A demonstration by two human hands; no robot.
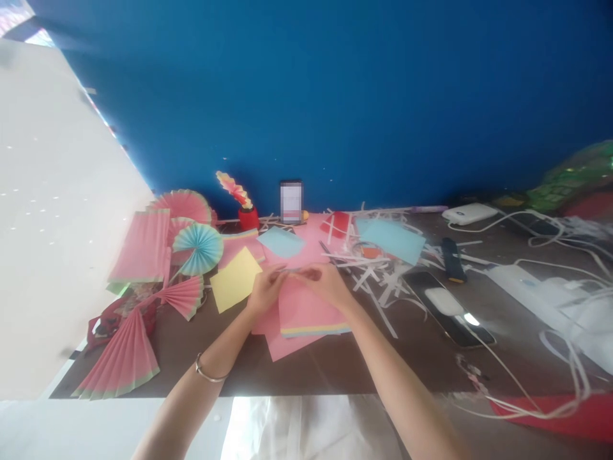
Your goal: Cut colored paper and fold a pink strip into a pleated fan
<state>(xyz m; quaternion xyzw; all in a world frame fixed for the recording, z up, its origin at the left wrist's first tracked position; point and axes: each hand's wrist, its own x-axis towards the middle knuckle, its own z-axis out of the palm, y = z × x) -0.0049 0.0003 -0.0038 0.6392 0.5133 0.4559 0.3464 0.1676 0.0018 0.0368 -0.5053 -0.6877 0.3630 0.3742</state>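
Observation:
A pink sheet of paper (306,310), with yellow and blue stripes along its near edge, lies in front of me over other pink paper (282,348). My left hand (265,289) has its fingers closed at the far left part of this sheet. At the far right part, my right hand (328,284) pinches the same edge. Between the fingertips runs a thin bluish line; the fingers partly hide the edge. A yellow square of paper (234,278) lies beside my left hand, and a light blue square (281,242) lies just beyond both hands.
Pleated paper fans (122,358) fill the left side. A phone (292,201) stands against the blue wall, near a red pot (248,218). Right of my hands are white paper strips (383,287), a blue sheet (395,239), a dark phone (440,303) and white cables (575,345).

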